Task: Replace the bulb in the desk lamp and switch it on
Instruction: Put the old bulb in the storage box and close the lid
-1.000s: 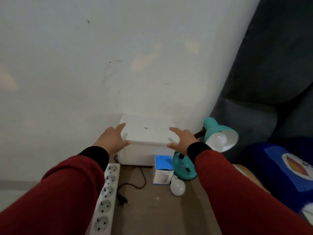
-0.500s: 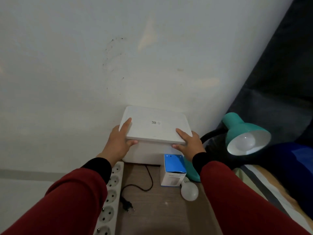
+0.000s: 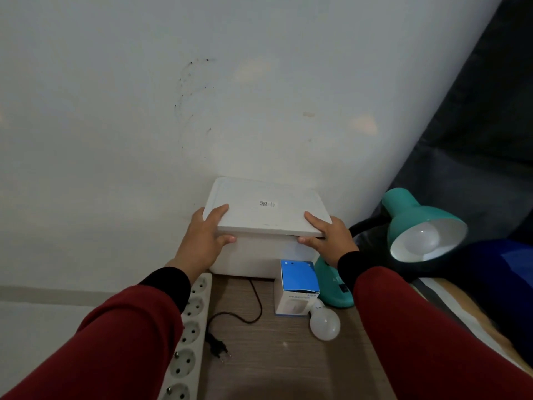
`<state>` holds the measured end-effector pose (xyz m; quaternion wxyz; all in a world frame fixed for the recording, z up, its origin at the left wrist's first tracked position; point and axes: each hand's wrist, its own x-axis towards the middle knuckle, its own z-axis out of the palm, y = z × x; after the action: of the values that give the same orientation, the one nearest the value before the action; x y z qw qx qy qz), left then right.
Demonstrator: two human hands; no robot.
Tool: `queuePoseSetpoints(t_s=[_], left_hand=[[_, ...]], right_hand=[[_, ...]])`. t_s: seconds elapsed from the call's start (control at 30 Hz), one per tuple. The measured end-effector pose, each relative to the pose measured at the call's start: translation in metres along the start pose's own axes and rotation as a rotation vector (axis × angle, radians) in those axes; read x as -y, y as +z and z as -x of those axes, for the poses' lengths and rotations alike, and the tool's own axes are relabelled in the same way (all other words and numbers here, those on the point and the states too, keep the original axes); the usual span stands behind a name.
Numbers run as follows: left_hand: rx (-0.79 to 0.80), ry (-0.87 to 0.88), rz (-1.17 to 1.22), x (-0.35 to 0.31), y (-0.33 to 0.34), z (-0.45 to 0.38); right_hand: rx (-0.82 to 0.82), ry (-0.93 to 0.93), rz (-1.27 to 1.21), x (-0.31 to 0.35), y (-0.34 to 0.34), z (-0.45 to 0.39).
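At the lower left of the frame a white power strip (image 3: 189, 336) runs off the bottom edge, its near end cut from view, with the red sleeve covering part of its left side. Just right of it a black plug (image 3: 219, 348) lies loose on the wooden tabletop (image 3: 282, 368), its cord curling up and vanishing behind the white box (image 3: 253, 258) at the wall.

The left hand (image 3: 203, 241) reaches forward from a red sleeve with a black cuff, thumb under the near left corner of the white lid (image 3: 265, 209) and fingers laid on top, pinching that corner. The lid sits tilted, its near edge raised off the box; what is inside the box cannot be seen. A small label on the lid is too small to read.

The right hand (image 3: 328, 239) mirrors it at the near right corner, fingers on top and thumb beneath, clamped on the lid.

Below the hands, in the lower middle, a blue-topped bulb carton (image 3: 298, 287) stands against the box front, and a loose white bulb (image 3: 324, 323) lies on the table touching its lower right corner, well below either hand.

Right of the right wrist, the teal lamp base (image 3: 331, 290) is partly hidden by the black cuff. The black neck arcs behind the hand to the teal shade (image 3: 412, 215) at the right of the frame, which faces the camera with a fitted bulb (image 3: 424, 238) in it, unlit. Dark fabric beyond it is hard to make out.
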<state>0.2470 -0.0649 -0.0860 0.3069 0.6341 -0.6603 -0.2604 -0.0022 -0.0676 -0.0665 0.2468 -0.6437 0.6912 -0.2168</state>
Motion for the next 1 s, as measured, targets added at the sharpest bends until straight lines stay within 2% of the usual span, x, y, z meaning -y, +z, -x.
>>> queuePoseSetpoints(t_s=[0.3, 0.6, 0.9, 1.0], left_hand=[[0.052, -0.024, -0.015, -0.012, -0.018, -0.007], [-0.05, 0.019, -0.026, -0.032, -0.036, 0.005], [-0.089, 0.004, -0.005, -0.05, -0.044, 0.07], [-0.073, -0.006, -0.027, -0.051, -0.037, 0.11]], right_hand=[[-0.011, -0.011, 0.037, 0.011, -0.016, 0.002], [-0.069, -0.058, 0.035, 0.029, -0.034, 0.014], [-0.103, -0.059, -0.093, 0.028, -0.034, 0.086], [-0.098, -0.04, -0.05, 0.014, -0.029, 0.126]])
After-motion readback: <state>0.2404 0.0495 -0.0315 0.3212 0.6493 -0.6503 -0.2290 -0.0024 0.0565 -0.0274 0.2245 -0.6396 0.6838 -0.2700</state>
